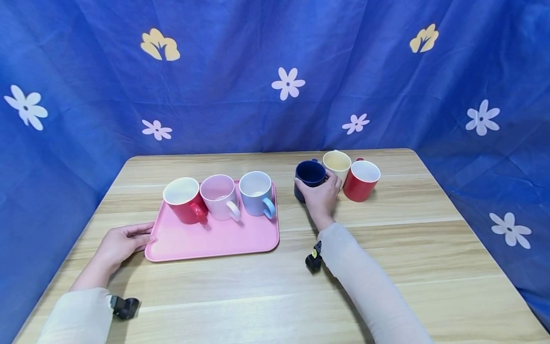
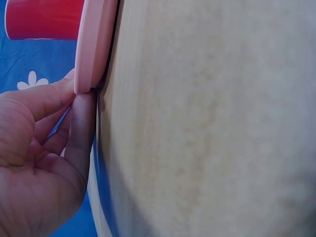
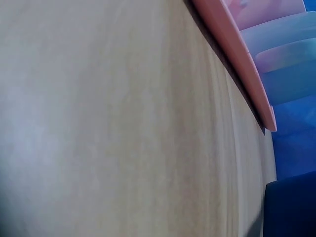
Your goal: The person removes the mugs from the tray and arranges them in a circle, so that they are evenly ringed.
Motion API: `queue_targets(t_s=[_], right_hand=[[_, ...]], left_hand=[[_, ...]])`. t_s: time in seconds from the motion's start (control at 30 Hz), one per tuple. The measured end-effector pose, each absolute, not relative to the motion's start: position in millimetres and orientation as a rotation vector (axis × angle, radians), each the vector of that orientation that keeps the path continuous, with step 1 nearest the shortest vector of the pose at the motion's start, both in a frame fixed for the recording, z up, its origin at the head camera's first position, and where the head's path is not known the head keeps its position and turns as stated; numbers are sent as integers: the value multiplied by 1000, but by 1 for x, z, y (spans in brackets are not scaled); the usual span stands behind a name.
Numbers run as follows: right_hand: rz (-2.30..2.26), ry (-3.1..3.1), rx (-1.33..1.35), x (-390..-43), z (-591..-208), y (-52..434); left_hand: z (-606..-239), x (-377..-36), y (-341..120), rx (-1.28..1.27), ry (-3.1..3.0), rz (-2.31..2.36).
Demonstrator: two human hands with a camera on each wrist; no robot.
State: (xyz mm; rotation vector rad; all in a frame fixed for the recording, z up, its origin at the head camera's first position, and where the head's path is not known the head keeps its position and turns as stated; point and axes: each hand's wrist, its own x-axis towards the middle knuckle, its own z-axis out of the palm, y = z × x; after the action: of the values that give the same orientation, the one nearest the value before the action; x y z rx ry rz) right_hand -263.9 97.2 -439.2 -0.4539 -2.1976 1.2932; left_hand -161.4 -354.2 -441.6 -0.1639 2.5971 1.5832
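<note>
A pink tray (image 1: 215,241) on the wooden table carries a red mug (image 1: 185,199), a pink mug (image 1: 220,197) and a light blue mug (image 1: 256,193) in a row along its far side. My left hand (image 1: 124,241) pinches the tray's left rim (image 2: 94,44), thumb on top. To the right of the tray stand a navy mug (image 1: 309,176), a cream mug (image 1: 337,163) and a second red mug (image 1: 362,179). My right hand (image 1: 320,196) is wrapped round the navy mug, which rests on the table.
The wooden table (image 1: 429,248) has blue flowered cloth hanging behind and at both sides. Bare tabletop stretches in front of the tray and to the right. The right wrist view shows the tray's edge (image 3: 237,54) and tabletop (image 3: 108,128) close up.
</note>
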Motion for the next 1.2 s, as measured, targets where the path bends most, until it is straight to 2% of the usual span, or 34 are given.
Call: queue_targets(t_s=[0.83,1.2], right_hand=[[1289,-2167,-530,-265,-435,95],[1286,-2232,-472,-260,-436,98]], left_hand=[[-441,-162,-353,-176,2619,1523],[-440,-162,-354,-182,2617,1518]])
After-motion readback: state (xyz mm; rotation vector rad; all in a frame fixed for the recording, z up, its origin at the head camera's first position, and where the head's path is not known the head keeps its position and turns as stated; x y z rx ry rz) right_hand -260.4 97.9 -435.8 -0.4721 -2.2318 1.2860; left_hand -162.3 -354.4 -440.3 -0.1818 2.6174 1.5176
